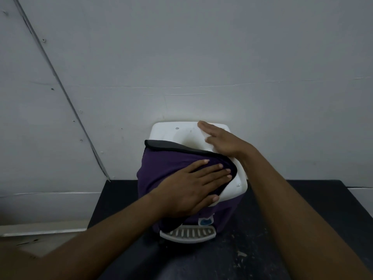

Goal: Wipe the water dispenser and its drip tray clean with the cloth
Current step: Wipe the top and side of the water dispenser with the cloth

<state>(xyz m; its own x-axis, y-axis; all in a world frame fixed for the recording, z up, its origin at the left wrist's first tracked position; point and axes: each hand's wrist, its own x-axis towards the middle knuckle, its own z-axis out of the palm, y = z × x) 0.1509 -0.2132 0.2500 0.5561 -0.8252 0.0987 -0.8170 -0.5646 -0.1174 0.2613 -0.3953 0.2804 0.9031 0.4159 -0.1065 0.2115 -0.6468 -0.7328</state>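
At frame centre, the left hand (193,186) lies flat, fingers spread, pressing a dark purple cloth (167,166) onto the white top of the water dispenser (181,134). The right hand (220,140) rests palm-down on the top's upper right. Below, the slotted drip tray (189,234) juts over the black counter (302,209).

hands: two, left (193,184) and right (219,138) | water dispenser (187,134): one, white-topped | cloth (167,162): one, purple | drip tray (187,234): one, slotted | table (302,219): one, black
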